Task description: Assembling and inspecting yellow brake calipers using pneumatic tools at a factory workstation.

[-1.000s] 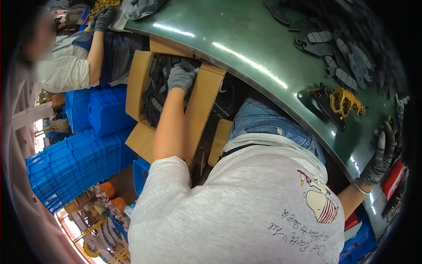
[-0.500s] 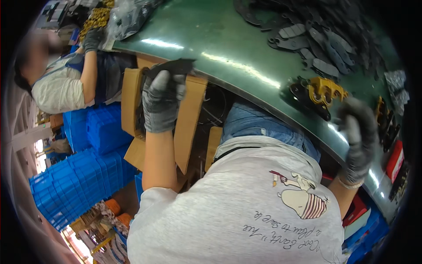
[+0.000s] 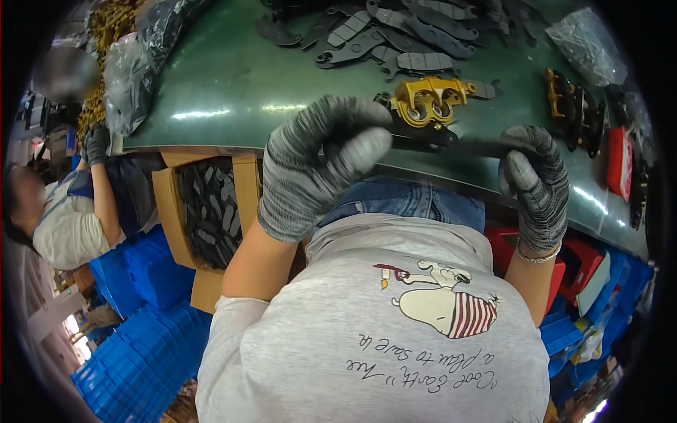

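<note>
A gold brake caliper (image 3: 431,92) lies on the green table (image 3: 226,81), near its front edge, with a black bracket (image 3: 427,135) on its near side. Just right of the caliper's near corner, a thin dark strip (image 3: 483,147), blurred, runs into the right hand (image 3: 539,187), which appears to pinch its end between thumb and fingers. The left hand (image 3: 317,166) is beside the caliper, on its left, with fingers curled and the thumb brought near them in a narrow grip; I cannot tell whether something dark sits inside it. Both hands wear grey knitted gloves.

A loose pad (image 3: 488,89) lies at the caliper's right end, and a pile of dark brake pads (image 3: 423,34) spreads beyond it. Well to its right are more gold and black parts (image 3: 557,95), a clear plastic bag (image 3: 589,46) and a red object (image 3: 619,166). Left of the caliper and below table level, a cardboard box (image 3: 247,190) holds dark pads (image 3: 209,201). Farthest left is a co-worker's gloved hand (image 3: 96,144).
</note>
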Tool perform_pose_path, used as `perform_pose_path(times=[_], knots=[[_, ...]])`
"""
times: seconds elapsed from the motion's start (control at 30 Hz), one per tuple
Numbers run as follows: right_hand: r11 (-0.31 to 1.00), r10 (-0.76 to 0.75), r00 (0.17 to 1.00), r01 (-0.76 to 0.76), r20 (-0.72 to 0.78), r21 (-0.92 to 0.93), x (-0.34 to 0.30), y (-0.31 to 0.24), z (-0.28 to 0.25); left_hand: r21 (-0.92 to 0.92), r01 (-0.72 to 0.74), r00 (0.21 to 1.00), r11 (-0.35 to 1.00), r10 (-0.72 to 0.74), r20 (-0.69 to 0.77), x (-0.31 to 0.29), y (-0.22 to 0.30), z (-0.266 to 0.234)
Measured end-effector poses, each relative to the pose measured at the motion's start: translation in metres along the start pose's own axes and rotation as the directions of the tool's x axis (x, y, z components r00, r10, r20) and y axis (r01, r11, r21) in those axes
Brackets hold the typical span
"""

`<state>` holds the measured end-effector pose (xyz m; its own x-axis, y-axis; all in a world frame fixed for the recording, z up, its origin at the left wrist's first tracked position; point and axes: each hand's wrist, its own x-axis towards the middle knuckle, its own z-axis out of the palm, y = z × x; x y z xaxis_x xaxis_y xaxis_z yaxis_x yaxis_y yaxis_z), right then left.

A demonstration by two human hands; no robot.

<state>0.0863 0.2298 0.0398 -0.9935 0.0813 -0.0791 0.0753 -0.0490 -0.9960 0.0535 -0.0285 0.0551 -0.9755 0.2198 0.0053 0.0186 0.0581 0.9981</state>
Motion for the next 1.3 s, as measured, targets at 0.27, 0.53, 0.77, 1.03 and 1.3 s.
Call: perform_pose_path(times=[0.27, 0.53, 0.77, 1.03, 1.3], knots=[[0.94, -0.038, 0.988, -0.014, 0.147, 0.341, 0.032, -0.014, 0.016, 0.098, -0.318, 0.947, 0.943, 0.312, 0.076, 0.029, -0.014, 0.008], [0.99, -0.062, 0.976, 0.087, 0.211, -0.113, 0.019, 0.004, 0.017, 0.319, -0.39, 0.921, 0.864, 0.367, 0.13, 0.029, -0.036, 0.011], [0.982, 0.014, 0.984, 0.02, 0.177, -0.186, 0.026, 0.011, 0.027, 0.171, -0.209, 0.965, 0.963, 0.175, 0.195, 0.032, -0.037, 0.019], [0.991, 0.059, 0.998, -0.063, 0.036, 0.119, 0.022, 0.021, 0.028, 0.126, -0.156, 0.973, 0.98, 0.131, 0.19, 0.039, -0.049, 0.019], [0.967, 0.226, 0.967, -0.237, -0.117, -0.093, 0.029, 0.021, 0.018, 0.03, -0.14, 0.971, 0.99, 0.132, 0.198, 0.039, -0.054, 0.022]])
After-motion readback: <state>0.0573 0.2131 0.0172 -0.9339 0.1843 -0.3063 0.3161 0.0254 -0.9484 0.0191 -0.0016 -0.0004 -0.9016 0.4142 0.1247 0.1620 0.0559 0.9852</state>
